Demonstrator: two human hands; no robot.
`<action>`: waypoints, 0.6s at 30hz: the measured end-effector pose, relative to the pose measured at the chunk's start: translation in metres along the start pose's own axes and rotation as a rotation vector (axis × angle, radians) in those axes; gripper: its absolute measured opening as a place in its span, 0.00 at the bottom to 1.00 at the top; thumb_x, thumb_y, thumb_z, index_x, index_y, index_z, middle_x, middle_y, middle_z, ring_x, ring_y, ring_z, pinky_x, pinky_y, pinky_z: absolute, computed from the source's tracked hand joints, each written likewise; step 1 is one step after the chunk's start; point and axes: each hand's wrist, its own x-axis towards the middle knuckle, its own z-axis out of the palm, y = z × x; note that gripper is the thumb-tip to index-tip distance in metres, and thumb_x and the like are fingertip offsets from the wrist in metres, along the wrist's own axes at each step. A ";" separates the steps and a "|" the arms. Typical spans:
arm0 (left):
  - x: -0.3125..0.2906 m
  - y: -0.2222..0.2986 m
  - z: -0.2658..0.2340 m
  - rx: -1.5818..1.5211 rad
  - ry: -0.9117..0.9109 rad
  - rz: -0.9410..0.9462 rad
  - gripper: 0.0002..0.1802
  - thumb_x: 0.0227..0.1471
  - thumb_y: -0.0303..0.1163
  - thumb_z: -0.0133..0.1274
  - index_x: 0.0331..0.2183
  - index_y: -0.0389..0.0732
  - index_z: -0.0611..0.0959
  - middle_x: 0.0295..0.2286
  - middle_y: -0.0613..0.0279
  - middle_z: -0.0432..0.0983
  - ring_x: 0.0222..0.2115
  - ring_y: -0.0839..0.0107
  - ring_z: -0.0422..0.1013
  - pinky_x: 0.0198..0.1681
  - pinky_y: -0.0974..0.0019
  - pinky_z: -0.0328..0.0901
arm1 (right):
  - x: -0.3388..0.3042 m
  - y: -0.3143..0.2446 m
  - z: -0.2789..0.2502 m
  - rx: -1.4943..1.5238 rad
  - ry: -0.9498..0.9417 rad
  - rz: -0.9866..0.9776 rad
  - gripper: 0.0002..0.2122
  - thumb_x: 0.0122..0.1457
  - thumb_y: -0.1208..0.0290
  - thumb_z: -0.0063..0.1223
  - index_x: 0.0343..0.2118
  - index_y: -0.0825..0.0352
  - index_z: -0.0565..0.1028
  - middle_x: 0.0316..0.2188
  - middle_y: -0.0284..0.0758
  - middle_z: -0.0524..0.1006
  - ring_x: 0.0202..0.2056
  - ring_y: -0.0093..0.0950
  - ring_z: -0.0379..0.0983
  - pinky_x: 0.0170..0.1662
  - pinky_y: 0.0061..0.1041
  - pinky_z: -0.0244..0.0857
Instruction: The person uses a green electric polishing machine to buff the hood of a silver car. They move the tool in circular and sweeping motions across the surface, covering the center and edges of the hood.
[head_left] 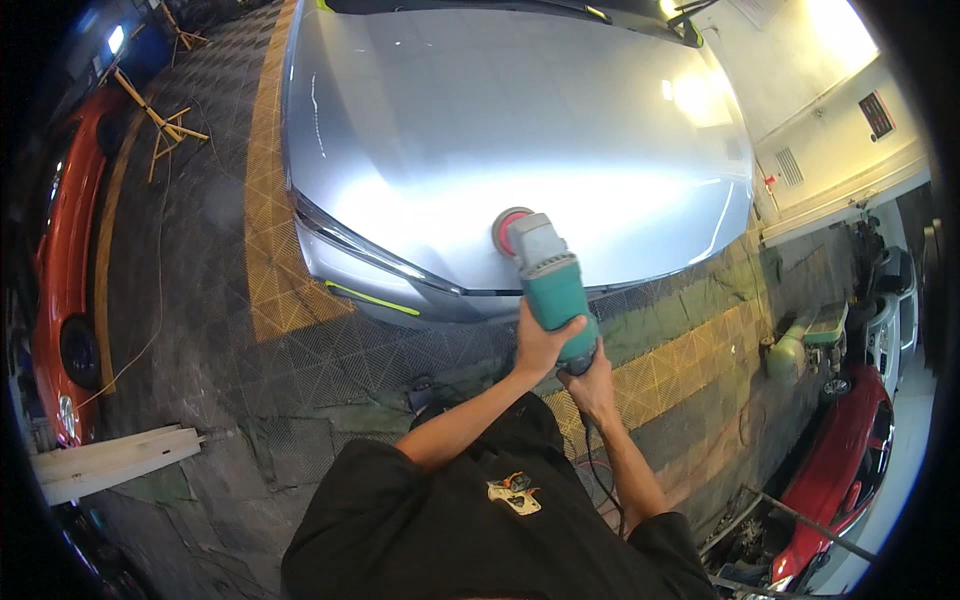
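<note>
Both my hands are closed around a green and grey electric polisher [557, 290]. My left hand [543, 342] wraps the left side of its body, fingers partly hidden beneath. Farther back, my right hand [590, 385] grips the rear end, where a dark cord [600, 470] hangs down past my right forearm. The polisher's round pad [509, 230], red on its upper side, is over the front part of a silver car hood [450, 170] and appears to rest on it. Bright light reflects across the hood around the pad. The car's left-side headlight [370, 247] lies left of the tool.
Yellow work-light tripods [165, 125] stand at the far left, near an orange car [70, 260]. Right of me are a green air compressor [800, 345] and a red car [835, 460]. A pale beam [115, 462] juts in at the lower left. Grid tiles [290, 250] cover the floor.
</note>
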 end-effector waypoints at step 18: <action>0.145 0.142 -0.048 -0.303 0.203 0.016 0.28 0.47 0.37 0.71 0.45 0.31 0.79 0.38 0.56 0.78 0.38 0.66 0.77 0.44 0.62 0.72 | 0.135 -0.182 0.012 -0.127 -0.245 -0.180 0.32 0.43 0.70 0.63 0.52 0.80 0.65 0.30 0.53 0.81 0.27 0.44 0.81 0.29 0.36 0.76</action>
